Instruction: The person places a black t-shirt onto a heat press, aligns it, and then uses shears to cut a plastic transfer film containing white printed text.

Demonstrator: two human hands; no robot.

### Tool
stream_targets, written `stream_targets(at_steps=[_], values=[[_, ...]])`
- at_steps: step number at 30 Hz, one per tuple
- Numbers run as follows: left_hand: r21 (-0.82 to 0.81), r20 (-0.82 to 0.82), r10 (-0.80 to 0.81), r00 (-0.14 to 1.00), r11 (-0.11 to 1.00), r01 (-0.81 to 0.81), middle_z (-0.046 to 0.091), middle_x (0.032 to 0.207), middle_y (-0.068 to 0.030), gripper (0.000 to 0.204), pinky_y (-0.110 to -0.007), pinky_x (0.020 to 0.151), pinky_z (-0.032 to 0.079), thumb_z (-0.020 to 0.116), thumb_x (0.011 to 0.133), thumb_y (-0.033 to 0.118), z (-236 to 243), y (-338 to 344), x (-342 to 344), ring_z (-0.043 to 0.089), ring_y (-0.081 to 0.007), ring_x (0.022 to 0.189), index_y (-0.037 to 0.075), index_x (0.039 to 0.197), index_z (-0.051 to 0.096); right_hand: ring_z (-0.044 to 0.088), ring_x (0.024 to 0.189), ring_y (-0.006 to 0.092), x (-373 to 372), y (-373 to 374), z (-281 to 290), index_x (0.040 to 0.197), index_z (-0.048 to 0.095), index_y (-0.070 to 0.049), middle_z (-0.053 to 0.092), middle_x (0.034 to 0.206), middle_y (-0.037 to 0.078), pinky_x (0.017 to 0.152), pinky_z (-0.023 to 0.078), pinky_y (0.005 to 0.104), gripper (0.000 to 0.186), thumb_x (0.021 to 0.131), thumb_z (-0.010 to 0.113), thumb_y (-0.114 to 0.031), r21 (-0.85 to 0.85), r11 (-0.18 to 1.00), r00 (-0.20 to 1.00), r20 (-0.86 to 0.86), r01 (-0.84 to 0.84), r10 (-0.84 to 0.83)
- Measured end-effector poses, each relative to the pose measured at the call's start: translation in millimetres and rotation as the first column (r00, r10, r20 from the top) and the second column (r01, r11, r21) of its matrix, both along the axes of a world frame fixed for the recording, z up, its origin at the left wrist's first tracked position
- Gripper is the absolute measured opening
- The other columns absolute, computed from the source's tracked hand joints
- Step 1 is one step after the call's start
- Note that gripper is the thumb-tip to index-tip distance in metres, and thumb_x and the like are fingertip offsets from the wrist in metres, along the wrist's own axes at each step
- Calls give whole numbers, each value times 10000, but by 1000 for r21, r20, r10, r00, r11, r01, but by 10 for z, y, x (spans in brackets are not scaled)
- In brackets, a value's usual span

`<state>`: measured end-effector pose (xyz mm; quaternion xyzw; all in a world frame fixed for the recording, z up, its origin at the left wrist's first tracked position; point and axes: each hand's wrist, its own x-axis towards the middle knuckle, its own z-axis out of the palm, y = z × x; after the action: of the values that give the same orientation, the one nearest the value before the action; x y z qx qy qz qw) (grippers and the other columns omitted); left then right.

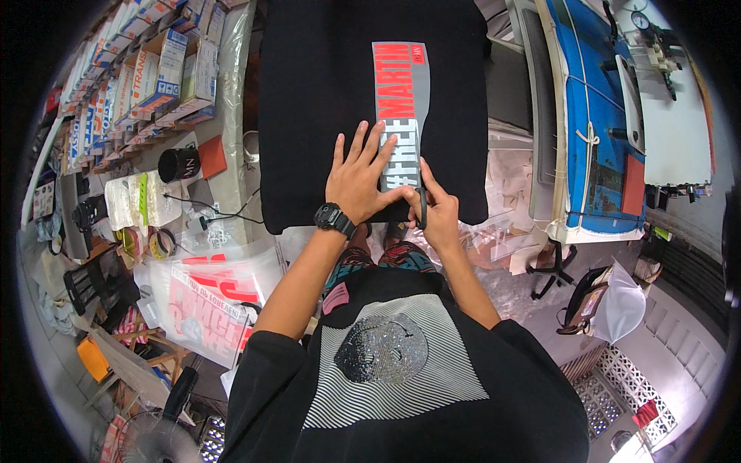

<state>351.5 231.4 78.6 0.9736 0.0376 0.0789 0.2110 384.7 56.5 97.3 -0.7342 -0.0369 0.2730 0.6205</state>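
A long strip of grey transfer film [424, 96] with red and white block lettering lies lengthwise on a black cloth-like surface [320, 77]. My left hand [359, 177] rests on the film's near part, fingers spread and palm down, its thumb pointing toward my other hand. Scissors with black handles [422, 212] are in my right hand [440, 212], closed around them at the film's near right corner. The blades run along the right edge of the film and are partly covered, so how far apart they stand cannot be made out. A black watch [334, 219] is on my left wrist.
Stacked boxes [158, 69] fill the left side. A black mug [179, 163] and tape rolls [160, 243] stand below them. Printed film sheets [212, 297] lie at lower left. A blue-topped machine [594, 116] stands at right; clear film scraps [502, 239] cover the floor.
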Motion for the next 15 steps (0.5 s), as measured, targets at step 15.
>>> stream_targets(at_steps=[15], values=[[17,10,-1,1000,1000,1,361,1556,-90,821,-577,1168,194,672,773,624,37,-9,17,290,-306,1457,167,1432,497,477,491,33,226,83,101,1446,460,-47,499,546,-14,425,421,239,685,870,769,-250,-19,1000,1000,-25,-18,17]])
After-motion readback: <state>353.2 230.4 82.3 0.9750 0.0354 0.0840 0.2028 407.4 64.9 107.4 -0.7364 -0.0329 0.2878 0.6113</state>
